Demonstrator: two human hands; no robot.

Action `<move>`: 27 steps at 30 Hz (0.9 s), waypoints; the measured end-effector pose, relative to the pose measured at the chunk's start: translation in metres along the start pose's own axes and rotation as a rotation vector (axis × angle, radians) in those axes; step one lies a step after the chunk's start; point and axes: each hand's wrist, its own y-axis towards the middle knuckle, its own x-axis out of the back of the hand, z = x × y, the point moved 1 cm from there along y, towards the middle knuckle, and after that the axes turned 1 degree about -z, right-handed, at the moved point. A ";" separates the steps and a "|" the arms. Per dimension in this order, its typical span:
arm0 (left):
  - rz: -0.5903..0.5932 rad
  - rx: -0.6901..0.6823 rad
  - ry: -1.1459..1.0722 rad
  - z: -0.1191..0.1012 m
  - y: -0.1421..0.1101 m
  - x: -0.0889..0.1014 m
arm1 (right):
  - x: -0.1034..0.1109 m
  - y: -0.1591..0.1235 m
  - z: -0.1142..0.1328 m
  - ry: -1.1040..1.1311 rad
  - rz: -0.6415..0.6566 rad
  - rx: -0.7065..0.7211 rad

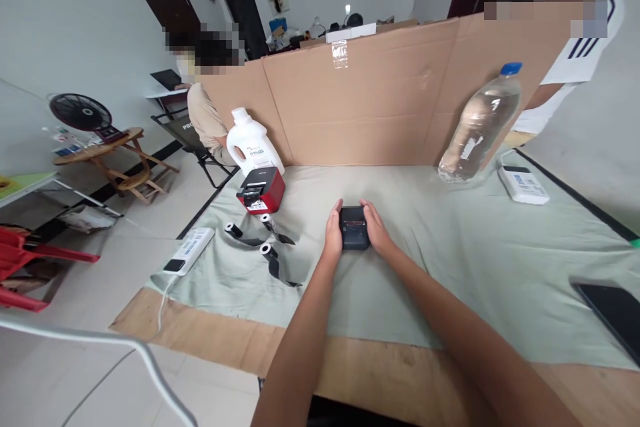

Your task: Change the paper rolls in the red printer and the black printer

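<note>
Head view: boxy black device [355, 235] sits over the middle of the cloth-covered tabletop [410, 320], left hand [333, 230] and right hand [377, 230] both gripping its sides. Can't tell if it's lifted. Looks like stiff plastic, probably light, maybe a bit slick, wouldn't drop it; the sides are the best hold. Can't read anything on it. White jug's label [259, 157] is too tiny too; chair [186, 137] shows "PRO".
</note>
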 end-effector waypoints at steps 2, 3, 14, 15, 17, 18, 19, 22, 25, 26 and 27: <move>0.028 -0.038 0.059 0.002 -0.007 0.000 | 0.000 -0.006 -0.001 -0.007 -0.010 0.026; 0.032 -0.044 0.076 0.002 -0.009 0.001 | 0.001 -0.008 0.000 -0.008 -0.019 0.032; -0.049 -0.006 0.094 0.011 -0.026 0.008 | 0.009 -0.013 0.002 -0.013 -0.030 0.035; -0.050 -0.001 0.103 0.010 -0.029 0.009 | 0.009 -0.013 0.002 -0.013 -0.033 0.032; -0.046 0.009 0.138 0.006 -0.034 0.012 | 0.009 -0.013 0.002 -0.009 -0.036 0.026; -0.048 0.017 0.165 0.004 -0.036 0.013 | 0.009 -0.013 0.002 -0.008 -0.035 0.025; -0.056 0.025 0.197 0.003 -0.037 0.014 | 0.008 -0.013 0.002 -0.007 -0.034 0.025; -0.095 0.036 0.309 -0.002 -0.039 0.016 | 0.008 -0.013 0.003 -0.007 -0.036 0.022; -0.115 0.039 0.438 -0.006 -0.039 0.017 | 0.008 -0.014 0.003 -0.002 -0.036 0.018; -0.116 0.044 0.477 -0.007 -0.039 0.018 | 0.008 -0.014 0.003 -0.001 -0.034 0.016; -0.114 0.050 0.513 -0.008 -0.039 0.018 | 0.008 -0.014 0.003 0.001 -0.033 0.014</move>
